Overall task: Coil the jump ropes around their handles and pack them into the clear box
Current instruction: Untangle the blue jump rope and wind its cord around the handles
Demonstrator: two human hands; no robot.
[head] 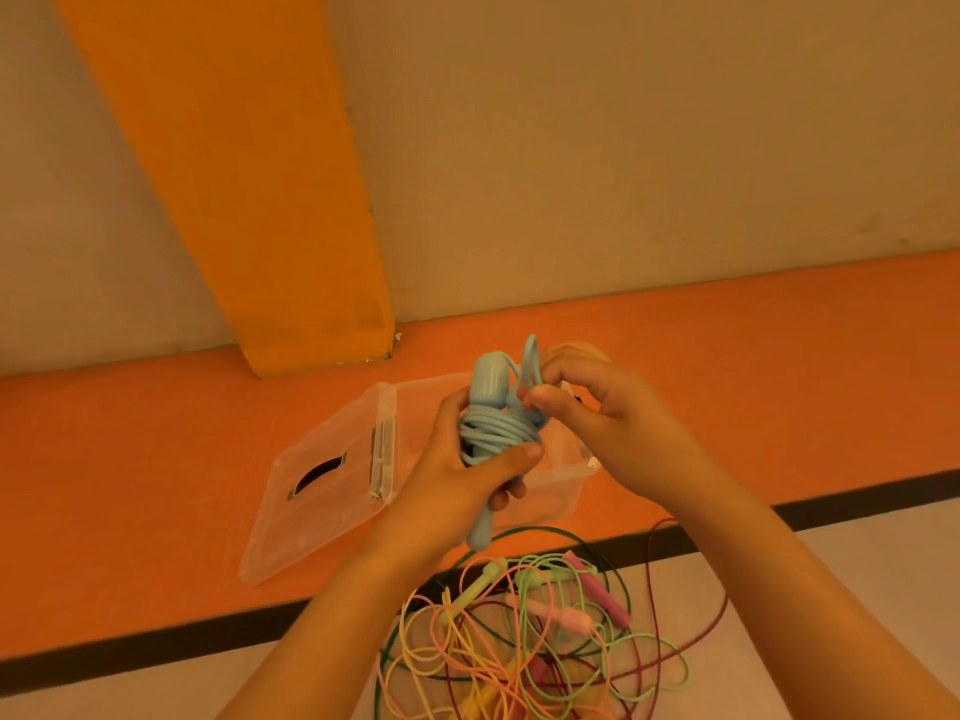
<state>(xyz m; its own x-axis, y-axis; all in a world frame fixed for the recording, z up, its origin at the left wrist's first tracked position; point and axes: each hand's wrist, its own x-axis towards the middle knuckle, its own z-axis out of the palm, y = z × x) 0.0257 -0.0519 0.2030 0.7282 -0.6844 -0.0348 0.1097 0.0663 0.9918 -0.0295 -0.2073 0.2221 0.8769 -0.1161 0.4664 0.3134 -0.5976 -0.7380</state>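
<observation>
Clutter: tangle of loose ropes (545, 631) lies below both wrists, in pink, yellow, pale green, dark green and dark red. A pale green handle (472, 589) and pink handles (602, 600) show among the strands.
Obstruction: both hands and the bundle they hold cover most of the clear box (550, 491). Only its near wall and right corner show, so its contents cannot be told.
Lid: clear lid (322, 522) lies open and flat to the left of the box, with a dark slot (319, 475) in it.
Rope: blue jump rope (493, 433) is held up in front of the box, its cord wound in many turns round the handles. One handle end (485, 379) sticks up above the coil and another (478, 532) hangs out below the left hand.
Left hand: left hand (462, 475) grips the coil from the left, fingers curled behind it and thumb (519, 454) pressed across the front turns.
Right hand: right hand (602, 407) is just right of the coil. Its thumb and fingers (563, 365) pinch the cord at the coil's upper right, where a free loop (531, 356) stands up.
Surface: box and lid sit on an orange strip (156, 459). A black line (156, 641) parts it from a pale floor (857, 537) under the tangle. It looks like floor rather than a tabletop, though this is not certain.
Room: beige wall (623, 148) rises behind, with an orange column (234, 174) meeting the strip at left.
</observation>
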